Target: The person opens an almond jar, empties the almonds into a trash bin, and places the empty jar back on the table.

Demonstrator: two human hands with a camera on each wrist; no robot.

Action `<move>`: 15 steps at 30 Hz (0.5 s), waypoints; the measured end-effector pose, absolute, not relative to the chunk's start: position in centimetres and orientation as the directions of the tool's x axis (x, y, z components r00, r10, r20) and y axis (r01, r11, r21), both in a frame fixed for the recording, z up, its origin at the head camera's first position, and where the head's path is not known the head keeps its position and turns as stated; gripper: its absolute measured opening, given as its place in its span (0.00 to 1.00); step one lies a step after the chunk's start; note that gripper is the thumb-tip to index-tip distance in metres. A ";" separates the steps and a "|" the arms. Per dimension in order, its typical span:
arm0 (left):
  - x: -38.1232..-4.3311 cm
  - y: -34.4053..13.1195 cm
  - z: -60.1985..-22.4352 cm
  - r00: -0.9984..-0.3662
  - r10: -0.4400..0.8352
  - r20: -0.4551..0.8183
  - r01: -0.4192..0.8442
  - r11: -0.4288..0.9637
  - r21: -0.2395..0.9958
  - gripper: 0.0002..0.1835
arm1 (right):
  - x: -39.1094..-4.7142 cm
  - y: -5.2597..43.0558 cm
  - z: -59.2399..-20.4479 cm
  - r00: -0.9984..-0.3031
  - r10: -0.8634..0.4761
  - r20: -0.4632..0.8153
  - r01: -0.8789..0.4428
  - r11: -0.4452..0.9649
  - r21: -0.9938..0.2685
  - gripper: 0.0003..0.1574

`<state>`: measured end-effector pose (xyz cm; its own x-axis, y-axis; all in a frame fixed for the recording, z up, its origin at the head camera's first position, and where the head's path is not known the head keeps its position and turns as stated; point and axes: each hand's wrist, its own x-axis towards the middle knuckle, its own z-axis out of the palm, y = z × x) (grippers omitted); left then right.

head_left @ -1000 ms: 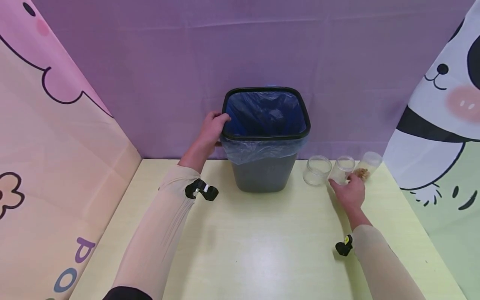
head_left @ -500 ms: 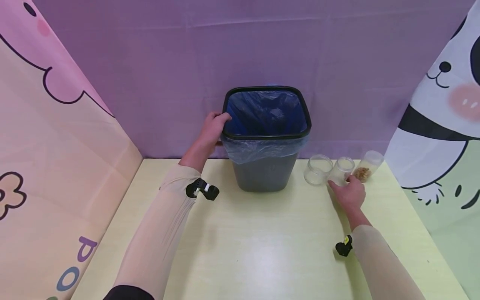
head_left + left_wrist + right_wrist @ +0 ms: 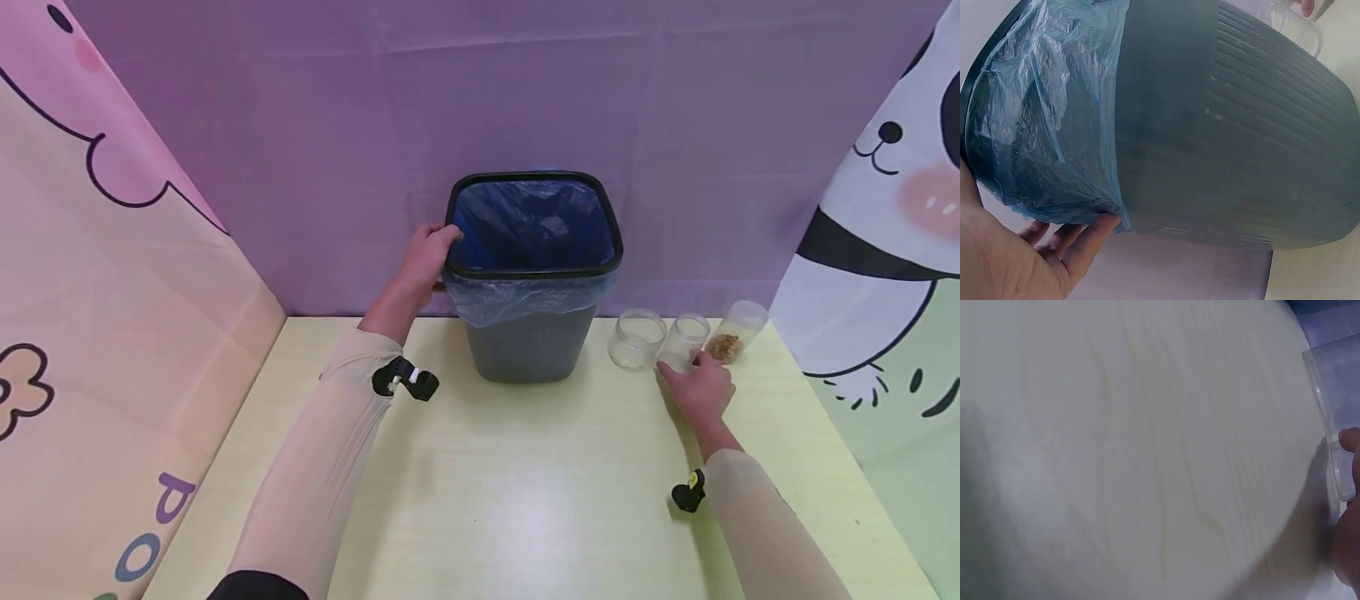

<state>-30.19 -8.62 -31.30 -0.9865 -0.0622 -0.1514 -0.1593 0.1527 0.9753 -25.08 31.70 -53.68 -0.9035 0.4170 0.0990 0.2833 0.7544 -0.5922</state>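
A grey trash bin [image 3: 532, 350] with a black rim stands upright at the back of the table, lined with a translucent blue bag [image 3: 517, 302]. At its left side my left hand [image 3: 426, 257] grips the rim, thumb on top; the left wrist view shows the fingers [image 3: 1088, 247] against the folded-over bag. My right hand [image 3: 701, 390] holds a clear jar [image 3: 686, 332] low down, thumb and fingers around its sides. To the left of that jar is a wider clear jar [image 3: 636, 340]. On the right, a third jar [image 3: 744, 321] contains brown bits.
The pale wooden table [image 3: 480, 483] stretches in front of the bin and jars. A purple cloth wall [image 3: 337, 125] closes off the back, and printed cloths [image 3: 885, 333] border both sides.
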 end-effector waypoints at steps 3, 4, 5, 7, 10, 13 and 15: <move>-30.3 -8.6 -31.4 -0.986 -0.063 -0.151 -0.159 0.150 0.976 0.23 | -25.1 31.8 -53.8 -0.906 0.414 0.089 0.291 0.761 -0.580 0.45; -30.3 -8.6 -31.4 -0.986 -0.064 -0.152 -0.160 0.151 0.975 0.23 | -25.1 31.8 -53.8 -0.906 0.415 0.086 0.294 0.762 -0.576 0.45; -30.3 -8.6 -31.4 -0.986 -0.064 -0.155 -0.163 0.151 0.975 0.23 | -25.0 31.8 -53.8 -0.906 0.415 0.085 0.296 0.765 -0.572 0.45; -30.3 -8.6 -31.5 -0.985 -0.065 -0.158 -0.166 0.144 0.976 0.23 | -25.0 31.7 -53.8 -0.907 0.413 0.081 0.298 0.766 -0.570 0.45; -30.3 -8.6 -31.4 -0.984 -0.073 -0.165 -0.174 0.138 0.975 0.24 | -25.0 31.7 -53.8 -0.910 0.409 0.074 0.296 0.763 -0.574 0.46; -30.3 -8.7 -31.4 -0.983 -0.076 -0.165 -0.174 0.139 0.975 0.25 | -25.0 31.6 -53.8 -0.911 0.405 0.081 0.289 0.764 -0.576 0.45; -30.3 -8.6 -31.4 -0.983 -0.076 -0.165 -0.175 0.144 0.974 0.26 | -25.1 31.7 -53.9 -0.910 0.406 0.084 0.290 0.768 -0.571 0.45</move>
<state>-30.27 -8.64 -31.39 -0.9833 -0.0763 -0.1651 -0.1747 0.1441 0.9740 -25.07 31.67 -53.87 -0.9100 0.4060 0.0842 0.2898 0.7681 -0.5710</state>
